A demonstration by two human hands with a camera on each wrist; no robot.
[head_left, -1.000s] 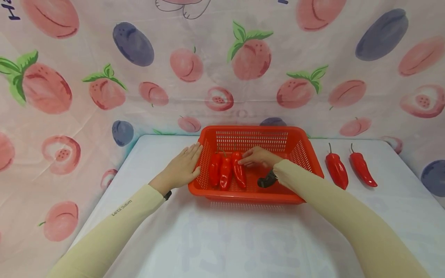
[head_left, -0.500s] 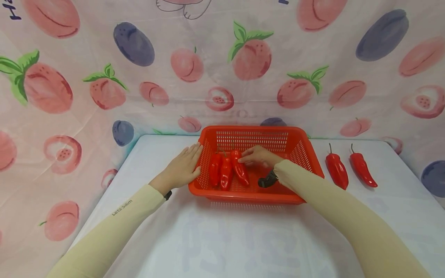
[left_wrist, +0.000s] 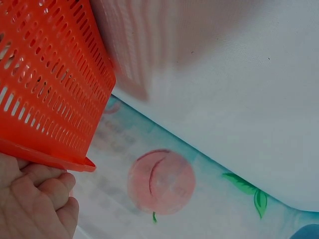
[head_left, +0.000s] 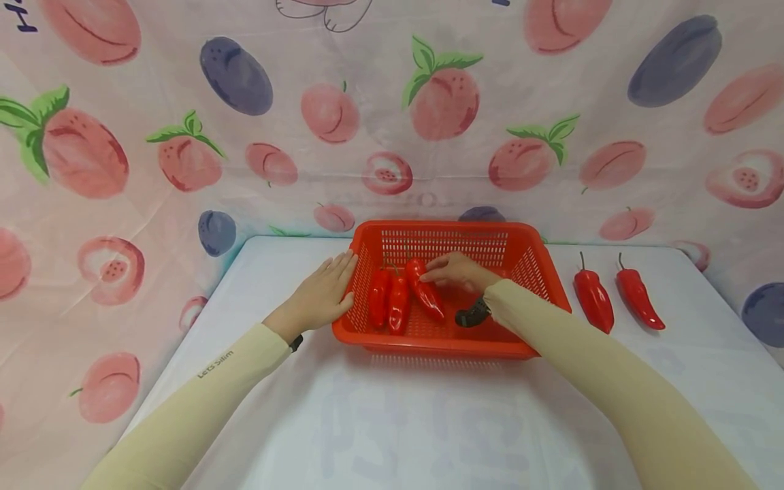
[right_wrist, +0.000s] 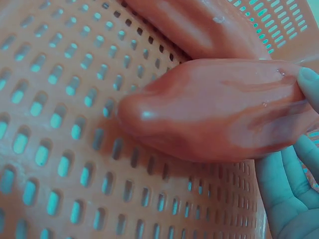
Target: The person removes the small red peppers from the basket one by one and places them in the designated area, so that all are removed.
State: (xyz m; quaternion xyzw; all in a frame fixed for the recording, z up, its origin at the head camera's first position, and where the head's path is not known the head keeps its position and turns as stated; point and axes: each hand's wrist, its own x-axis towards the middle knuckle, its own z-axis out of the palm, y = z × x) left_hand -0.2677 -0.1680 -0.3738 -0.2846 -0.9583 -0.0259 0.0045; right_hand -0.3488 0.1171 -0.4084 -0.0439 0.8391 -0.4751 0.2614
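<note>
Inside the red plastic basket (head_left: 450, 347), my right hand (head_left: 462, 272) pinches a glossy red chili pepper (head_left: 425, 289) near its stem end. In the right wrist view, the thumb (right_wrist: 310, 82) lies on one side of that pepper and fingers (right_wrist: 284, 184) on the other; its tip points down toward the perforated floor. Two more red peppers, the outer one (head_left: 378, 299) and the inner one (head_left: 398, 304), lie side by side along the basket's left wall. My left hand (head_left: 318, 292) rests on the left rim with straight fingers; the left wrist view shows its palm side against the rim.
Two red peppers, one nearer the basket (head_left: 593, 299) and one farther right (head_left: 639, 297), lie on the white table (head_left: 429, 422). A fruit-print cloth (head_left: 380, 82) hangs behind and to the left. A dark wrist strap (head_left: 471, 314) is on my right wrist.
In my right hand, the pepper has swung from nearly upright to slanted, its tip moving right and its top slightly up and left. The left hand stays on the rim.
</note>
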